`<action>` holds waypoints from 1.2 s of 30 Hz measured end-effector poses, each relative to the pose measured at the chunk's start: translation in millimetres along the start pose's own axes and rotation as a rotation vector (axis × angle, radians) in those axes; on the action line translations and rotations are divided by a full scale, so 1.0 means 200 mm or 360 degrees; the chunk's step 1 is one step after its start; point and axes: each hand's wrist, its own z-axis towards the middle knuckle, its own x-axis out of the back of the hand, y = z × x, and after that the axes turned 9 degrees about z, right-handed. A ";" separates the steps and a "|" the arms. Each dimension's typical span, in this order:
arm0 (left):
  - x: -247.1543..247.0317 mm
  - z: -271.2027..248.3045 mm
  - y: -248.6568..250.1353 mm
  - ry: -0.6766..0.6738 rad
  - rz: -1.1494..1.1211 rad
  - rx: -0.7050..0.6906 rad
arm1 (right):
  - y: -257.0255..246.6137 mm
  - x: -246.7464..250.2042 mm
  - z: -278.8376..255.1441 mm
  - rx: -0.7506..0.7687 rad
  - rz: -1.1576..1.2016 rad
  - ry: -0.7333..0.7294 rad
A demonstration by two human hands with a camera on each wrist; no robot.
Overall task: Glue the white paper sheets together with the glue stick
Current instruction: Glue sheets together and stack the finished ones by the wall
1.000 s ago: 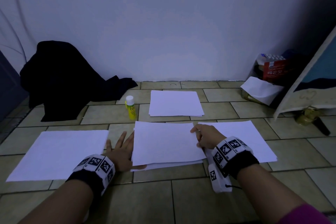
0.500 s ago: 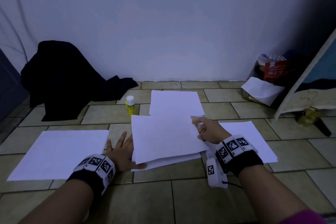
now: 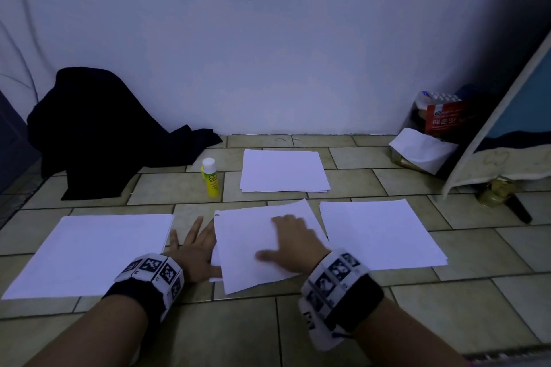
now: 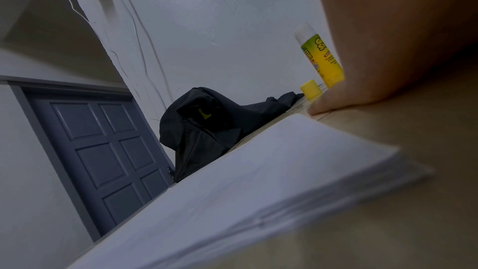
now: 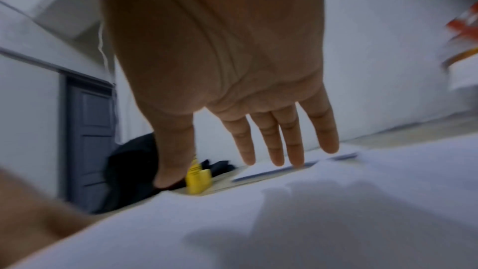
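The right hand (image 3: 290, 247) lies flat on the top sheet (image 3: 253, 247) of the middle paper pile, fingers (image 5: 274, 140) straight and slightly spread; motion blur softens its outline in the head view, and in the right wrist view it is not clear whether the tips touch the paper or hang just above it. The left hand (image 3: 193, 253) rests palm down on the floor (image 3: 268, 334) at that pile's left edge, fingers (image 3: 195, 225) splayed, its thumb side slipped under the tilted top sheet and hidden there. In the left wrist view only a blurred part of this hand (image 4: 388, 38) fills the upper right corner.

Four groups of white paper lie on the tiles: the middle pile under the hands, a left stack (image 3: 89, 256), a right stack (image 3: 378, 232) and a far stack (image 3: 283, 170) toward the wall. How many sheets each holds cannot be counted.

One glue stick (image 3: 210, 177) stands upright left of the far stack, white top on; a single small yellow cap (image 4: 310, 89) sits just beside it, seen clearly only from the left wrist.

A black garment (image 3: 98, 131) is heaped in the far left corner. At the right edge a red packet (image 3: 444, 116) is partly cut off by a leaning board (image 3: 507, 89).
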 end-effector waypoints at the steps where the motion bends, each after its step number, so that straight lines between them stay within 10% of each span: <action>1: 0.00 0.00 0.00 0.0001 -0.0002 -0.0003 | -0.06 -0.06 -0.01 0.0017 0.0048 -0.0069; 7: 0.01 -0.02 0.02 0.0021 -0.0015 0.0040 | -0.24 -0.29 0.01 -0.0125 -0.0035 -0.0256; 27: 0.02 -0.03 0.00 0.0035 -0.0066 -0.0069 | -0.25 -0.06 0.07 0.0028 0.0252 0.0292; 36: 0.01 -0.02 0.01 -0.0009 0.0092 0.0027 | -0.25 -0.18 0.04 0.0021 0.0172 -0.0119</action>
